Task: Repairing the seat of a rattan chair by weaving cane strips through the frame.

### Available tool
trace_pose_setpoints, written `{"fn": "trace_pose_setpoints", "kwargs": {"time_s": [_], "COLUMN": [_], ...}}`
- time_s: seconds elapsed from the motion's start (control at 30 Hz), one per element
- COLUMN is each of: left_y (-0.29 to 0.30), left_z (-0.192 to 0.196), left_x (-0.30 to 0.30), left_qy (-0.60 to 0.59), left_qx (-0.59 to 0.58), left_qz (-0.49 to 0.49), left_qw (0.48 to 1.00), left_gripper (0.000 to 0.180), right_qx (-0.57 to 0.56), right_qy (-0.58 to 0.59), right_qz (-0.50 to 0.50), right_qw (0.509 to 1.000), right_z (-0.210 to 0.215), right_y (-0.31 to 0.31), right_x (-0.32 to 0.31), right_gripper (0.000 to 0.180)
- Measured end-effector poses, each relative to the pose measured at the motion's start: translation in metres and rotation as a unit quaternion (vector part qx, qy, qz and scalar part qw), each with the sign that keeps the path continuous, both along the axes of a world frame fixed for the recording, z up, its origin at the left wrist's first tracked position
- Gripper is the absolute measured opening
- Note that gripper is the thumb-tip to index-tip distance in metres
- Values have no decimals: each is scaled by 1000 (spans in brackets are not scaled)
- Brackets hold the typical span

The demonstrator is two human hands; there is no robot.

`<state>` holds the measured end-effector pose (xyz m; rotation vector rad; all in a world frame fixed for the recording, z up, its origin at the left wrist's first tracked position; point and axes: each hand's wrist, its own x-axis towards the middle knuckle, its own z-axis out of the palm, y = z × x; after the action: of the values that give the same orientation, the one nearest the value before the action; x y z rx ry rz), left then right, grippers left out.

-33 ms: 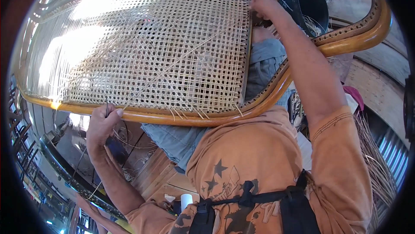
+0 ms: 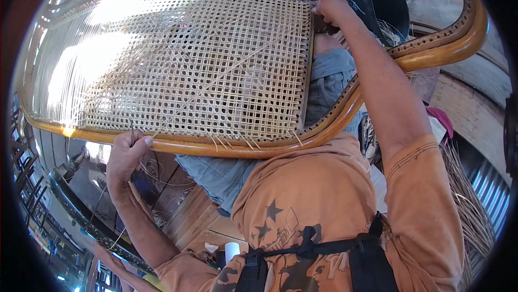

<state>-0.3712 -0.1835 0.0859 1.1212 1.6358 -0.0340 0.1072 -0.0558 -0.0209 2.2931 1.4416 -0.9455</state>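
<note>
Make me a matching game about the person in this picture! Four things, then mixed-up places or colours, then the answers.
Things:
1. left hand
2. right hand
3. shirt
4. shorts

Places and colours:
A. blue
B. by the top right corner of the woven panel, as the picture shows it
C. at the shiny yellow-brown rail along the panel's lower edge
D. orange with dark stars

Right pairs: 1-C, 2-B, 3-D, 4-A

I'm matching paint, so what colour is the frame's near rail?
The near rail is glossy golden-brown, clearest in the head view.
</note>
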Motion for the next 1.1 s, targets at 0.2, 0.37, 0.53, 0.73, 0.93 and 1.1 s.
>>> {"fn": "trace_pose_setpoints", "kwargs": {"time_s": [0.2, 0.37, 0.53, 0.73, 0.93, 1.1], "left_y": [1, 4, 1, -1, -52, -79], "left_z": [-4, -6, -6, 4, 56, 142], "left_x": [-8, -1, -4, -4, 19, 101], "left_qy": [-50, -61, -37, -16, 67, 153], "left_qx": [-20, -26, -28, -13, 202, 300], "left_qz": [1, 9, 17, 6, -110, -249], "left_qw": [999, 998, 999, 1000, 971, 908], "left_gripper": [35, 30, 27, 26, 15, 15], "right_qx": [30, 53, 22, 9, 340, 150], "right_qy": [213, 189, 144, 105, 340, 545], "right_qz": [-247, -192, -143, -77, 27, 435], "right_qw": [945, 962, 979, 991, 876, 701], "right_z": [-17, -39, -41, -20, 34, 157], "right_y": [-36, -32, -25, -16, -58, -154], "right_x": [7, 20, 20, 11, -107, -211], "right_gripper": [30, 23, 24, 25, 24, 16]}}
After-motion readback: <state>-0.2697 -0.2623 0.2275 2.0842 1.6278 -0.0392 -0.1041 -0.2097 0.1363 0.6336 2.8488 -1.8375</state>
